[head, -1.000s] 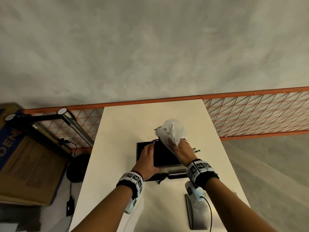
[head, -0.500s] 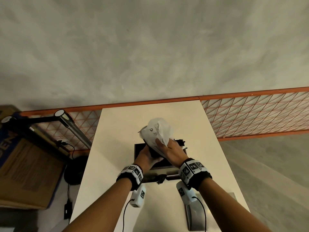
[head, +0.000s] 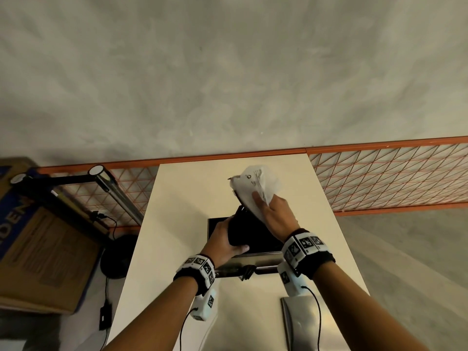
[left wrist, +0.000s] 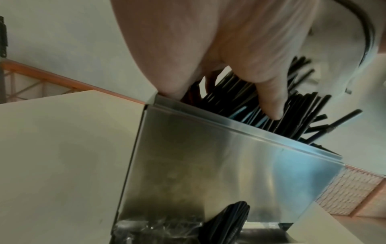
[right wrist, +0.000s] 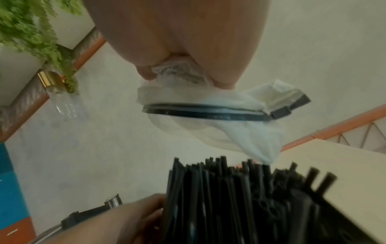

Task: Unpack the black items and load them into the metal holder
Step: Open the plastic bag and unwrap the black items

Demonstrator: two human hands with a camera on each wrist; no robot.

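Cardboard box (head: 38, 252) & lamp (head: 106, 184) left of table (head: 177, 198).

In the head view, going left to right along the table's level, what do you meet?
Cardboard box → black lamp arm → left hand gripping the black straws → right hand holding the plastic bag → orange mesh fence.

Two hands are in view: the left hand (head: 222, 243) and the right hand (head: 274, 215). There is one bunch of black straws (right wrist: 240, 198), too many and too tightly packed to count. One white plastic bag (head: 255, 188), one metal holder (left wrist: 219, 173), one bench (head: 177, 224), and one cardboard box (head: 43, 249) left of the left hand.
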